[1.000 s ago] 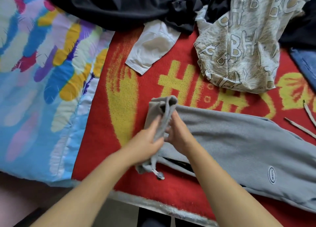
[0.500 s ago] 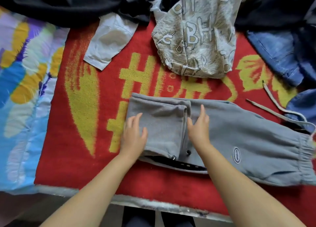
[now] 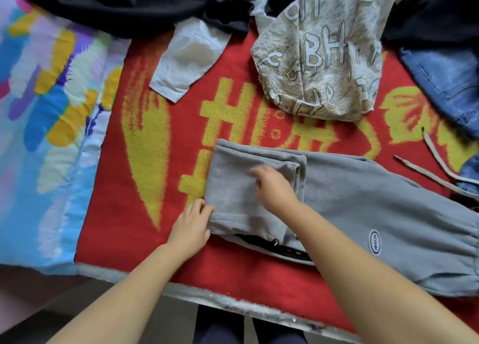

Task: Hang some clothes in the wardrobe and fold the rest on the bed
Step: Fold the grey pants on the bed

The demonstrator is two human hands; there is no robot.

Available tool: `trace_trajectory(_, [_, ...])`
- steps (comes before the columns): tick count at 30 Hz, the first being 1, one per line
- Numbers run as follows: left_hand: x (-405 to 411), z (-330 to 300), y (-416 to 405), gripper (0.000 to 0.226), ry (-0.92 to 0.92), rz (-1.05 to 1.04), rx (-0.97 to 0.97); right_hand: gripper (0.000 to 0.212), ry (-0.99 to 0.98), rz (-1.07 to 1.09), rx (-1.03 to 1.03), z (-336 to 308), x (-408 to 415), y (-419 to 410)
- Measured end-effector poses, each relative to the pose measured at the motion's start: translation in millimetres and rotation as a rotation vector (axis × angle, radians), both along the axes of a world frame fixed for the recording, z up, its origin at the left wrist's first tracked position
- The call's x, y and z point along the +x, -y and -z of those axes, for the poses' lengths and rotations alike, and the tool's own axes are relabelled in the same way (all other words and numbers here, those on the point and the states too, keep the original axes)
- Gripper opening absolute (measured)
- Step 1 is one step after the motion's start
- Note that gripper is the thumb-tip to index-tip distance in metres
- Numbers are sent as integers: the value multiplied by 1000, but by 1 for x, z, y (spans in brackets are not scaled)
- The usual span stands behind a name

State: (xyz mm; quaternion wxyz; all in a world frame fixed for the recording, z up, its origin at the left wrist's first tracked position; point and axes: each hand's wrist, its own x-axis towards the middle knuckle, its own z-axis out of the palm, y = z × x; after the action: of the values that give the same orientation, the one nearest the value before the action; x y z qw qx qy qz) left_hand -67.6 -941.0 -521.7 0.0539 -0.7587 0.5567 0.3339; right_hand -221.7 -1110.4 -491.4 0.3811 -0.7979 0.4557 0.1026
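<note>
Grey sweatpants lie across the red and yellow blanket on the bed, their leg end folded over into a flat panel. My left hand pinches the near left corner of that fold. On top of the folded panel lies my right hand, its fingers pointing left and pressing the cloth. A white oval logo shows near the waistband at the right.
A beige letter-print garment, a white sleeve, black clothes and blue jeans lie at the back of the bed. A colourful quilt covers the left side. Drawstrings trail at the right.
The leg end was lifted in both hands, then laid flat. My left hand has since slid to the fold's near left corner and my right hand has moved left onto the panel.
</note>
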Motion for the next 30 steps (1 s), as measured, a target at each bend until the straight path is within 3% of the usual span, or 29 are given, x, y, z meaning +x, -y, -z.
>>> trace_trajectory(4, [7, -7, 8, 18, -102, -64, -84, 41, 75, -98, -188, 1, 58, 24])
trace_trajectory(9, [7, -19, -4, 28, -181, -234, -294, 30, -279, -145, -215, 27, 109, 41])
trace_trajectory(13, [-1, -9, -17, 18, -145, -301, -260, 33, -206, -181, -383, 31, 105, 53])
trace_trajectory(15, [-5, 0, -23, 19, -108, -230, -116, 30, -179, -196, -459, 32, 98, 52])
trace_trajectory(17, [-5, 8, -30, 25, -63, -140, 66, 31, -185, -160, -432, 34, 95, 45])
trace_trajectory(19, [4, 15, -39, 25, -96, -159, 131, 34, -149, -26, -360, 36, 99, 40])
trace_trajectory(23, [32, 17, -41, 22, -181, -576, -144, 43, 63, 197, -382, 25, 93, 28])
trace_trajectory(25, [40, 16, -17, 29, -281, -707, -243, 49, 112, 138, -454, 20, 75, 8])
trace_trajectory(27, [36, 15, 20, 43, -419, -722, -208, 56, 124, 32, -470, 19, 50, -19])
trace_trajectory(30, [20, 23, 65, 57, -473, -697, -98, 71, -125, -165, -293, 31, 2, -59])
